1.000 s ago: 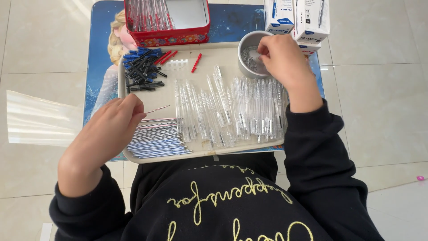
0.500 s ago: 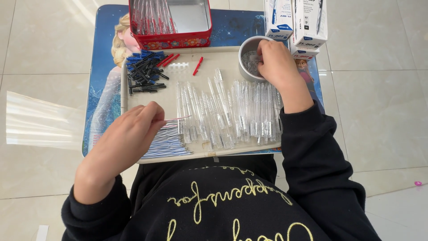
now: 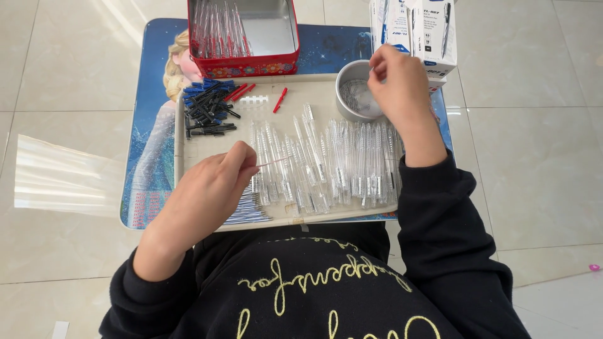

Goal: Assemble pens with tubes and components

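Head view: I see the left hand (image 3: 207, 191) over the near left of the tray (image 3: 182, 154), fingers pinched on a thin pen refill (image 3: 276, 161) that points right across the row of clear pen barrels (image 3: 333, 163). The right hand (image 3: 402, 85) hovers above the small round cup (image 3: 352, 94) at the tray's far right, fingertips pinched together; whether they grip something, I cannot tell. Black and blue pen parts (image 3: 207, 107) lie far left, a red tin (image 3: 245, 34) sits behind the tray, white boxes (image 3: 414, 28) beside it
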